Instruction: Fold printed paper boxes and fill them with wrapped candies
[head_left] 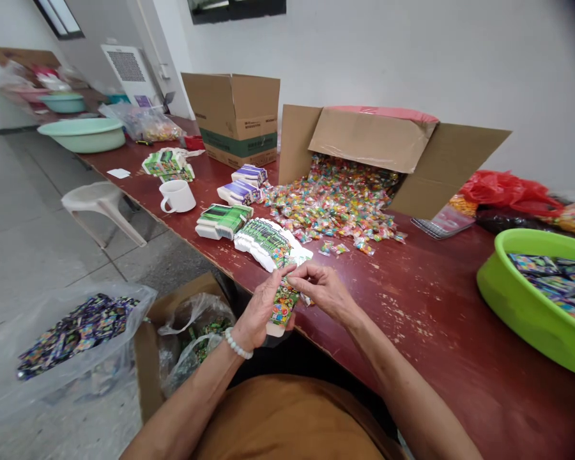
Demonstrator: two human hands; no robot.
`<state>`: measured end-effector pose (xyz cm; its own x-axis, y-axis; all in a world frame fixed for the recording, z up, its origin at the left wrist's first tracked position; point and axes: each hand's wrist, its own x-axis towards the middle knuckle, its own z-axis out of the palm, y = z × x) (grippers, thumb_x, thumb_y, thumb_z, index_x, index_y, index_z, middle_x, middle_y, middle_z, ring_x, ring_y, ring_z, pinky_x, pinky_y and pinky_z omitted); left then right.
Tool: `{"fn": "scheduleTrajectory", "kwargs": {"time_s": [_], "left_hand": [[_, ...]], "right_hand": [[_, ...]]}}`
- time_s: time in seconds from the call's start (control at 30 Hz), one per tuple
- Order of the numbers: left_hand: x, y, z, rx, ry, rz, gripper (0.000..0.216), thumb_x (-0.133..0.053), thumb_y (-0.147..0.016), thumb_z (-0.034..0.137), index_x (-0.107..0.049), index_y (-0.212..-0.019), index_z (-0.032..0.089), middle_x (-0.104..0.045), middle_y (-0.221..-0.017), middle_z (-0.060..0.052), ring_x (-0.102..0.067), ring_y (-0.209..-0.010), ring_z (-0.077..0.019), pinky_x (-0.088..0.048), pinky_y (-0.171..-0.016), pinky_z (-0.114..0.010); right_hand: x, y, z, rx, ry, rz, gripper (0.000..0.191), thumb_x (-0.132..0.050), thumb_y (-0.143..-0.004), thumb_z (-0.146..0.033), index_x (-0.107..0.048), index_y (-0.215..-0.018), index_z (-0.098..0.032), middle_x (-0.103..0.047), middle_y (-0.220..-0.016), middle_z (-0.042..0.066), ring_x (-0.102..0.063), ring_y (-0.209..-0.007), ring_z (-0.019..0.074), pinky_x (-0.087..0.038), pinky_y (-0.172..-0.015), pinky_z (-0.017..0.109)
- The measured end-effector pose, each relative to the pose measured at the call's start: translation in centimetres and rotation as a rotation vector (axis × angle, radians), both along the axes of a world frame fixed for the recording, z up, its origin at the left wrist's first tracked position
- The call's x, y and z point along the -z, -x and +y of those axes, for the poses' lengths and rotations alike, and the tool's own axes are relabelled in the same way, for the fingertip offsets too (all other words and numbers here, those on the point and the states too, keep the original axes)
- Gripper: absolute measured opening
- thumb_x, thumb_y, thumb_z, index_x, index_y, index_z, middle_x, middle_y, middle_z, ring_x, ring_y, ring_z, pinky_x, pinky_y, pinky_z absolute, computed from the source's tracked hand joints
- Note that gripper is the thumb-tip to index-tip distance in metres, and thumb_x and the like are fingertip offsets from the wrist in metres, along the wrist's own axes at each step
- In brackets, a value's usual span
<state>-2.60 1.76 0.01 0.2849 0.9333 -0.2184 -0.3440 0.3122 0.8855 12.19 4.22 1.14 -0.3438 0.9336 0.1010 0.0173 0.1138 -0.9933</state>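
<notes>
Bright, even indoor light, sharp at centre.
Soft shadows; wide-angle bending at the edges, dark vignette top right corner.

both hands meet just over the near edge, left hand (261, 310) cupped palm-up, right hand (322, 289) pinching with fingertips, forearms angled inward

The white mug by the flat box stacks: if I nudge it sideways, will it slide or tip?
The white mug probably slides rather than tips: it looks squat and stands upright on the flat red table. Pushed at the handle, it may turn. It looks like ceramic, so likely heavy for its size and breakable near the table edge.
</notes>
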Motion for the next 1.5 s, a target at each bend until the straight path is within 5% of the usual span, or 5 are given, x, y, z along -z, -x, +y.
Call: {"fn": "scheduleTrajectory", "kwargs": {"time_s": [0.27,0.67,0.9,1.2,1.5], "left_hand": [[0.6,-0.5,0.2,-0.005,0.091,-0.107,0.051,-0.064,-0.081,0.053,-0.053,-0.123,0.027,-0.066,-0.079,-0.001,-0.061,-0.047,-0.0141,-0.05,-0.044,-0.026],[4.2,5.4,-3.8,0.229,0.215,0.128,0.035,-0.083,-0.064,0.025,-0.059,-0.089,0.019,-0.063,-0.08,0.001,-0.06,-0.071,-0.0129,-0.047,-0.066,-0.024],[4.5,10.1,-1.8,0.806,0.058,0.54,0.03,-0.078,-0.061,0.022,-0.067,-0.087,0.017,-0.064,-0.078,0.0,-0.056,-0.07,-0.0133,-0.042,-0.061,-0.022],[3.2,5.2,-1.2,0.344,0.033,0.127,0.035,-0.056,-0.074,0.021,-0.045,-0.107,0.019,-0.067,-0.086,-0.004,-0.067,-0.063,-0.0174,-0.045,-0.057,-0.026],[1.9,2.2,-1.4,0.298,-0.066,0.13,0.04,-0.051,-0.073,0.013,-0.044,-0.111,0.021,-0.062,-0.081,0.001,-0.06,-0.053,-0.0107,-0.046,-0.051,-0.022]], "right_hand": [[1.6,-2.4,1.4,0.018,-0.298,-0.303,0.026,-0.056,-0.091,-0.041,-0.071,-0.1,-0.022,-0.065,-0.103,0.007,-0.061,-0.096,0.0199,-0.047,-0.084,0.033],[5.4,-6.2,3.8,0.316,-0.183,-0.87,0.04,-0.054,-0.09,-0.036,-0.059,-0.125,-0.017,-0.055,-0.12,0.016,-0.056,-0.104,0.0267,-0.041,-0.088,0.036],[5.6,-5.3,5.4,0.337,-0.032,-0.878,0.021,-0.069,-0.075,-0.038,-0.066,-0.08,-0.018,-0.065,-0.086,0.008,-0.06,-0.082,0.0239,-0.037,-0.066,0.029],[3.9,-6.7,4.6,0.44,-0.005,-0.515,0.024,-0.059,-0.079,-0.042,-0.056,-0.085,-0.018,-0.065,-0.075,0.003,-0.058,-0.066,0.0158,-0.041,-0.059,0.026],[0.8,-0.9,-0.8,0.134,-0.088,-0.155,0.02,-0.069,-0.079,-0.037,-0.06,-0.082,-0.019,-0.063,-0.073,0.0,-0.055,-0.061,0.013,-0.043,-0.057,0.026]]}}
